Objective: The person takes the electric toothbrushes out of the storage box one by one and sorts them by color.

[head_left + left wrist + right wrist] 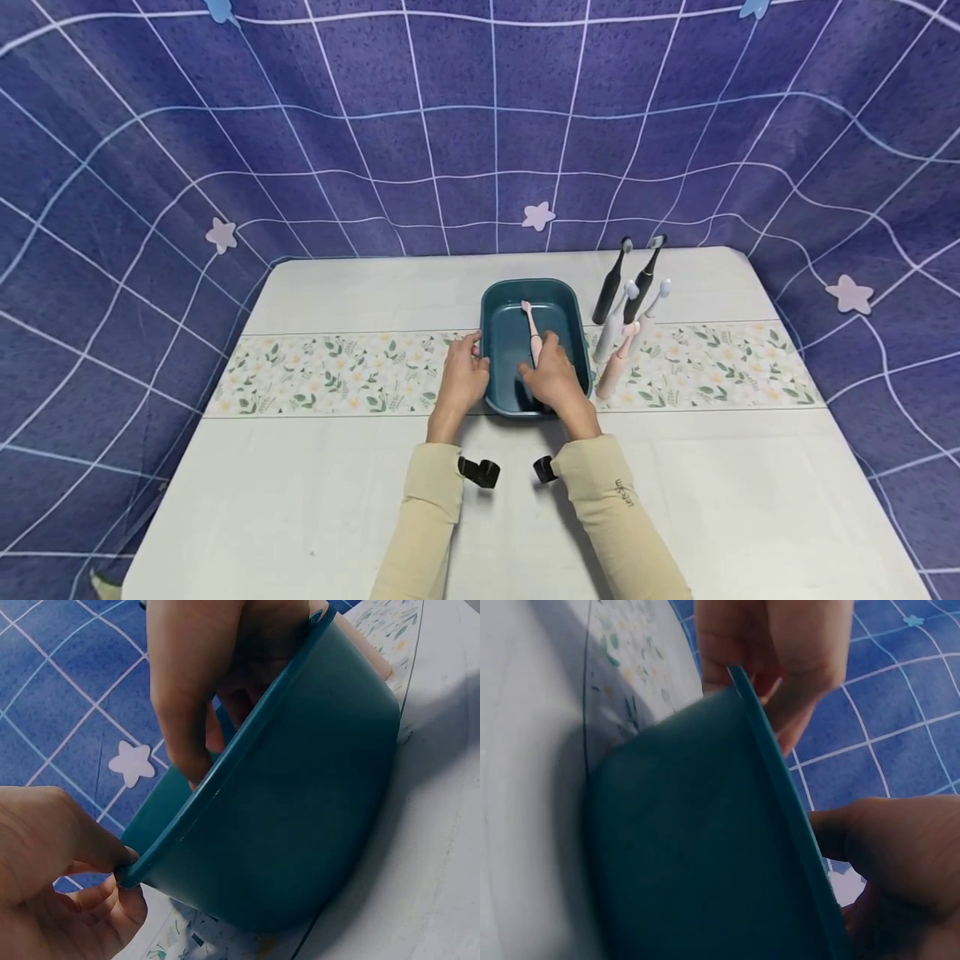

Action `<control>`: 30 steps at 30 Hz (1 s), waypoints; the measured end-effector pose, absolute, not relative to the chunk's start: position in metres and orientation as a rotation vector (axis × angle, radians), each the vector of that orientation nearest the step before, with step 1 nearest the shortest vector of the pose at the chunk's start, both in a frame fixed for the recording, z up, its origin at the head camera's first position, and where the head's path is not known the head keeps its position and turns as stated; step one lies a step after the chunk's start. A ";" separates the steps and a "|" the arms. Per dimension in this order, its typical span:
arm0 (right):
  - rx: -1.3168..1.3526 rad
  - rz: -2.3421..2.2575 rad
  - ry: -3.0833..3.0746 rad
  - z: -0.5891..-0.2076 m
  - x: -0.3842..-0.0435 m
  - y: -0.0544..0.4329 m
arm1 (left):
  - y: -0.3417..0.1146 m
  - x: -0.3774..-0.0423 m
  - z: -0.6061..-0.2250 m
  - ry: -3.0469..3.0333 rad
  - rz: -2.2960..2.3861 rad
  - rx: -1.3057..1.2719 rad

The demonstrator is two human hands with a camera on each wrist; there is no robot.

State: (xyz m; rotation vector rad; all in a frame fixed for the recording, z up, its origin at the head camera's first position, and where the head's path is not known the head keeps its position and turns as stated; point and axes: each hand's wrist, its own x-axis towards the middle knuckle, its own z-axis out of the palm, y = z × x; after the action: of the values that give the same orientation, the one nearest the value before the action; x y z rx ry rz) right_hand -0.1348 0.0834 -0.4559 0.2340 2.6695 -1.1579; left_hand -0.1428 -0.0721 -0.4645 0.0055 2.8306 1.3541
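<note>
A deep teal basin (491, 392) stands at the middle of the table. My left hand (462, 372) holds its left rim, thumb over the edge and fingers against the outside in the left wrist view. My right hand (555, 373) reaches down into the basin from the near side. A pink toothbrush (529, 321) is inside, head toward the far end, its handle running between the right thumb and fingers. In the right wrist view the basin wall (682, 840) hides the right fingertips, so I cannot tell whether they grip the handle.
Right of the basin several electric toothbrushes stand upright, close together: a black one (609, 287), another black one (643, 283), pale ones (615, 325) and a pink one (617, 367). A floral strip (337, 375) crosses the white tabletop (300, 492). Blue gridded fabric (450, 142) surrounds it.
</note>
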 end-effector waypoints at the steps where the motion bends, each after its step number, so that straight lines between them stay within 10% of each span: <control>1: 0.232 -1.158 2.672 -0.456 -0.135 0.081 | -0.072 -0.143 -0.464 2.830 1.353 0.006; 30: 0.142 -1.286 2.619 -0.469 -0.142 0.051 | -0.071 -0.142 -0.463 2.836 1.350 -0.001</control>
State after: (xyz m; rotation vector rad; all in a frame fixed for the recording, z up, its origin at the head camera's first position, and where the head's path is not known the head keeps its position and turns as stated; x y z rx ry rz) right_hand -0.1415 0.0505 -0.4691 0.1420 2.6192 -1.2856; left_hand -0.1423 -0.0713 -0.4632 -0.0012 2.8358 1.3501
